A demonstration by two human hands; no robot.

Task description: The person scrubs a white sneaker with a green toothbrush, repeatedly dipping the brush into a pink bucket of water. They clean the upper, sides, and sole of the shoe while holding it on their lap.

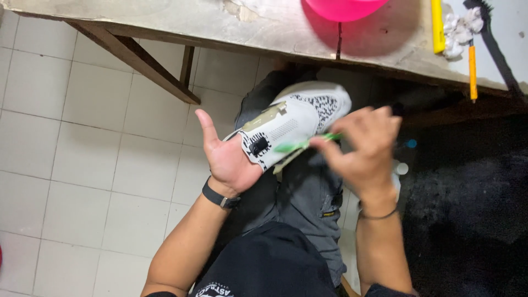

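Shoe (294, 124), white with black speckles, lies over the person's lap below the bench (220, 25) edge, its long axis running from lower left to upper right. Left hand (228, 157) cups the near end from beneath, thumb up, fingers hidden behind it. Right hand (366, 148) sits just right of it, fingers pinched on a green brush (305, 143) whose tip touches the shoe's side.

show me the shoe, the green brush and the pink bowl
shoe (297, 118), head view, on its white side panel
green brush (297, 144), head view, on its handle
pink bowl (344, 8), head view, on its lower wall
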